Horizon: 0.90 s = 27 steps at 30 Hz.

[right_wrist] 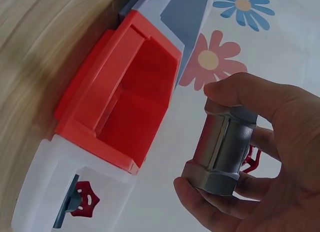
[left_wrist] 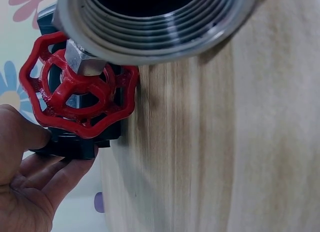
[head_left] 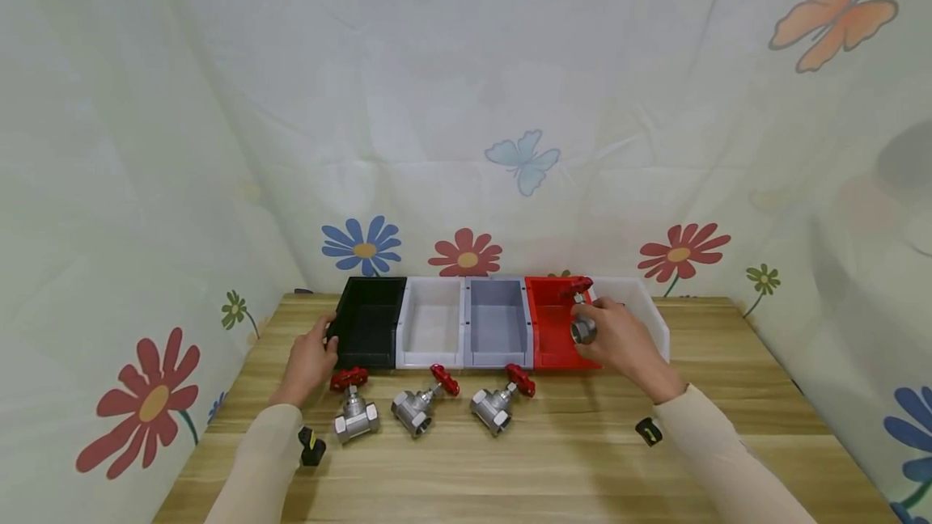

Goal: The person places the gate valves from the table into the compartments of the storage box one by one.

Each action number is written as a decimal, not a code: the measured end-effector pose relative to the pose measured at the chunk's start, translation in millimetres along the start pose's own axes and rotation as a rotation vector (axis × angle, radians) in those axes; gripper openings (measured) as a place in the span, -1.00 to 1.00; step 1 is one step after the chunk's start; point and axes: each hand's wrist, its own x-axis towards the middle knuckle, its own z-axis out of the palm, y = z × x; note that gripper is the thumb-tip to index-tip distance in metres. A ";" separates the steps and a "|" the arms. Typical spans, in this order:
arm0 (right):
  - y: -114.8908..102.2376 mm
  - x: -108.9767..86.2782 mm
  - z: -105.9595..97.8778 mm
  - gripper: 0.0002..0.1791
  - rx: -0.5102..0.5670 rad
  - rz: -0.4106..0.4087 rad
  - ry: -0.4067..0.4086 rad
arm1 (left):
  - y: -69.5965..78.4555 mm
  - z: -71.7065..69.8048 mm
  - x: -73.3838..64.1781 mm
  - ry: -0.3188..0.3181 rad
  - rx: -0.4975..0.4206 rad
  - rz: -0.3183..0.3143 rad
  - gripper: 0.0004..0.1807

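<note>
My left hand [head_left: 309, 358] grips the left side of the black bin [head_left: 370, 328], thumb and fingers about its edge in the left wrist view. My right hand [head_left: 622, 336] holds a gate valve [head_left: 583, 329] by its steel body over the red bin [head_left: 555, 330]; its red handwheel points to the back. Three more valves with red handwheels lie in front of the bins: a left one [head_left: 357, 417], a middle one [head_left: 413, 411] and a right one [head_left: 492, 409]. In the left wrist view, a valve's handwheel [left_wrist: 82, 111] partly hides the black bin.
Between black and red stand a white bin [head_left: 433, 364] and a grey bin [head_left: 498, 359]. At the right end, another white bin [head_left: 661, 330] contains a small piece with a red handwheel [right_wrist: 86, 199]. A flowered cloth hangs behind the wooden table [head_left: 510, 479].
</note>
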 end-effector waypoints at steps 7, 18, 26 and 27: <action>-3.9 9.7 3.8 -0.44 0.015 0.042 0.015 | 1.5 -1.1 -1.0 0.006 0.006 0.013 -0.49; -10.2 25.3 5.2 -0.42 0.022 0.109 0.024 | 1.2 -1.8 -1.2 0.010 0.005 0.009 -0.49; -14.0 32.8 11.1 -0.45 0.028 0.171 0.051 | 1.8 -1.8 -0.7 0.000 0.011 0.003 -0.49; -14.4 33.6 12.5 -0.45 0.031 0.182 0.048 | 1.7 -1.5 -0.7 0.000 0.012 0.003 -0.49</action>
